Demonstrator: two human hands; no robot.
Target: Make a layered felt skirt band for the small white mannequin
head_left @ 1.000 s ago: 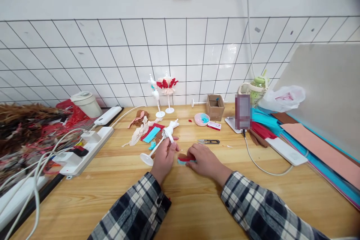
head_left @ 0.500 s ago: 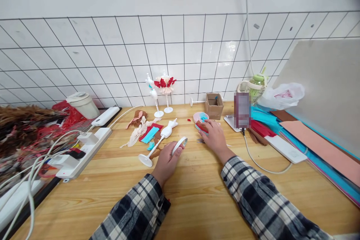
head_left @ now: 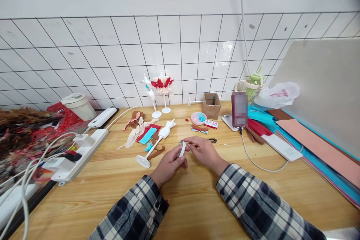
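A narrow white roll of tape (head_left: 182, 149) is held on edge in my left hand (head_left: 168, 165), with the fingers closed round it. My right hand (head_left: 206, 153) meets it from the other side, thumb and forefinger pinched at the upper rim of the roll. Left of my hands lies a small white dress-form mannequin (head_left: 165, 131) on its stand. Beyond my right hand rests a crumpled brown and blue strip (head_left: 199, 129). A tool with a black looped end (head_left: 212, 140) is partly hidden behind that hand.
Fabric scraps (head_left: 147, 135) lie at the left. Behind stand a dressed mannequin (head_left: 162, 84), a pink dish (head_left: 194, 120), a red-and-white card (head_left: 211, 124) and a cardboard box (head_left: 212, 109). A phone (head_left: 239, 109) stands right; a power strip (head_left: 81, 155) runs along the left.
My right hand has left the brown and blue strip by the dish and come back to the tape. My left hand has turned the roll more upright.
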